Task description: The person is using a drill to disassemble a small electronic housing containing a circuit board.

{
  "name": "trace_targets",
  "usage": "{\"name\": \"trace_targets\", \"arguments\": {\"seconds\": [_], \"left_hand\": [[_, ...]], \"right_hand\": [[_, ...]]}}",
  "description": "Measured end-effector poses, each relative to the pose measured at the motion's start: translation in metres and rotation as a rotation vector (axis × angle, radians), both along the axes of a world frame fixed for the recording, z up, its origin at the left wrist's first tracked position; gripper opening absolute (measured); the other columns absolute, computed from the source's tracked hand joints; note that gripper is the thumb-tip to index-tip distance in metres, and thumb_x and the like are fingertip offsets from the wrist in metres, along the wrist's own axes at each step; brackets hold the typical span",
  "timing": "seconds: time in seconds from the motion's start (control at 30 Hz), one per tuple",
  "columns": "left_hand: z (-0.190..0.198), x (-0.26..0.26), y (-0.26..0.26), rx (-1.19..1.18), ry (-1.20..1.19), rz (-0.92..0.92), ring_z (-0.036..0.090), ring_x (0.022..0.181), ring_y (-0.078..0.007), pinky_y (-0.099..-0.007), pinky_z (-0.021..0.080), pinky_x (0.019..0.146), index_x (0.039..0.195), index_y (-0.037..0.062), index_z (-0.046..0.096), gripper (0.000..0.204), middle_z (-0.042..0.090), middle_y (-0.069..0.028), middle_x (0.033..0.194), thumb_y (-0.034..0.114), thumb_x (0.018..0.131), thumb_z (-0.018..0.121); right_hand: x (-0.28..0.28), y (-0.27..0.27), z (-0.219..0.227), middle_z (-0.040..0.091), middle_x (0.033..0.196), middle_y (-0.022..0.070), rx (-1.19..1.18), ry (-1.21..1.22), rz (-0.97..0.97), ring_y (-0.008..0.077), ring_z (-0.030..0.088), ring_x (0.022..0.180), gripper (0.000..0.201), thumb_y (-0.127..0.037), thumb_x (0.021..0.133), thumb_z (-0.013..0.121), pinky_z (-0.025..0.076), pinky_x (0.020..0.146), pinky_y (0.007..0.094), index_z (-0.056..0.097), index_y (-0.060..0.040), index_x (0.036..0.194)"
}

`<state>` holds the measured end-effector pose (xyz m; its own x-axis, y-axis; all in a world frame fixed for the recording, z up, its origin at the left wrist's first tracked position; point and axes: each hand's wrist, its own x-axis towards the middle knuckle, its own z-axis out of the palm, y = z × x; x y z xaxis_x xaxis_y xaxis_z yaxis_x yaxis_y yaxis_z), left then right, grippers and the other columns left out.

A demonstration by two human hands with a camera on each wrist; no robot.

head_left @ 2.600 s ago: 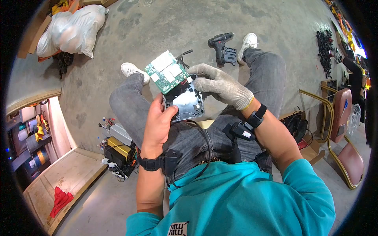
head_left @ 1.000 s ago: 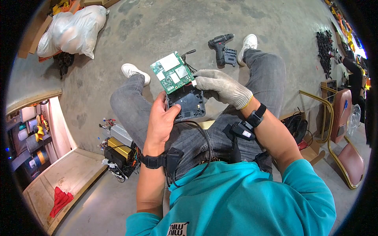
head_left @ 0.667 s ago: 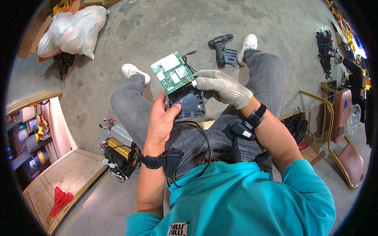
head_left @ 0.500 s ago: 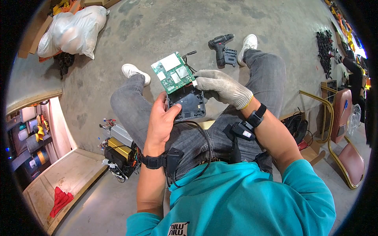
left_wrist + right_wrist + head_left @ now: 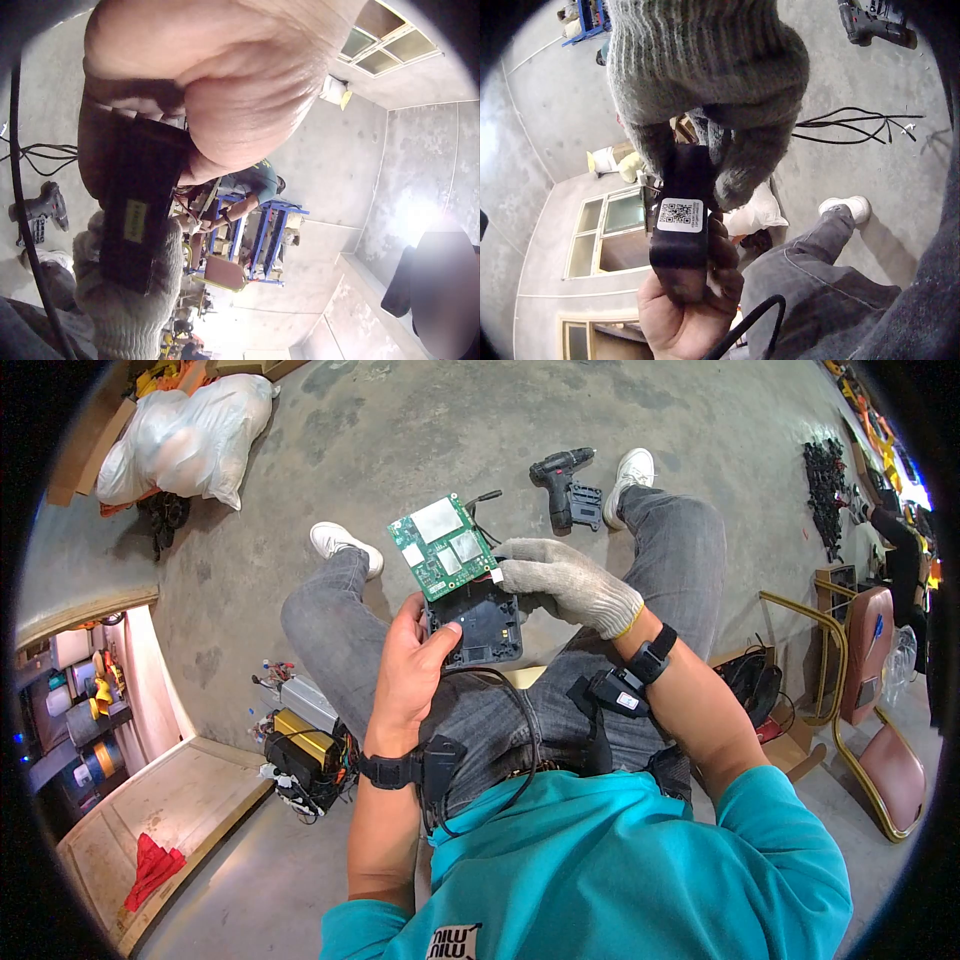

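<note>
In the head view, my bare left hand (image 5: 410, 670) grips a shallow black plastic casing (image 5: 485, 625), thumb pressed on its inner face. A green circuit board (image 5: 445, 548) with pale rectangular patches tilts up at the casing's far end. Red wire and a small white piece (image 5: 497, 575) show beside its lower right corner. My gloved right hand (image 5: 570, 580) holds the casing's far right corner, thumb tip at the white piece; its other fingers are partly hidden. The right wrist view shows a QR label (image 5: 680, 215) on the casing (image 5: 679, 259), between both hands.
Black cables (image 5: 480, 510) trail behind the board. A black cordless drill (image 5: 562, 485) lies on the concrete floor beside a dark plastic part (image 5: 585, 503). Left are a gold-coloured box (image 5: 305, 735) and a wooden ledge (image 5: 180, 800) with red cloth. A chair (image 5: 868, 650) stands right.
Compared with the first frame, the casing has tilted, so its bright reflection is gone, and the board has swung slightly right and toward me. Both hands keep their holds.
</note>
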<state>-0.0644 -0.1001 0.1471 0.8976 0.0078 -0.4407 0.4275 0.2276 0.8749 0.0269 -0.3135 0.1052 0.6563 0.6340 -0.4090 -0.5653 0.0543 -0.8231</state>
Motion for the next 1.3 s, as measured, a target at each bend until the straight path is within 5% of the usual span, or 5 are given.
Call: {"name": "trace_targets", "arguments": {"seconds": [0.93, 1.3], "left_hand": [[-0.002, 0.005, 0.012, -0.019, -0.076, 0.117, 0.055, 0.124, -0.0202, -0.0353, 0.040, 0.111, 0.139, -0.0039, 0.048, 0.051, 0.059, -0.0117, 0.131, -0.002, 0.090, 0.064], [-0.009, 0.006, 0.023, -0.130, -0.131, 0.197, 0.058, 0.119, -0.0206, -0.0367, 0.040, 0.104, 0.132, 0.0009, 0.059, 0.038, 0.064, -0.0089, 0.129, 0.022, 0.102, 0.050]], "right_hand": [[0.002, -0.003, 0.000, 0.068, 0.099, 0.0042, -0.060, -0.046, 0.134, 0.0107, 0.063, 0.083, 0.054, -0.032, 0.092, 0.072, 0.053, 0.075, 0.0270, 0.060, 0.0039, 0.131], [0.001, -0.002, -0.010, 0.070, 0.107, 0.0094, -0.048, -0.029, 0.098, 0.0119, 0.064, 0.089, 0.063, -0.035, 0.095, 0.070, 0.053, 0.078, 0.0280, 0.055, 0.0100, 0.137]]}}
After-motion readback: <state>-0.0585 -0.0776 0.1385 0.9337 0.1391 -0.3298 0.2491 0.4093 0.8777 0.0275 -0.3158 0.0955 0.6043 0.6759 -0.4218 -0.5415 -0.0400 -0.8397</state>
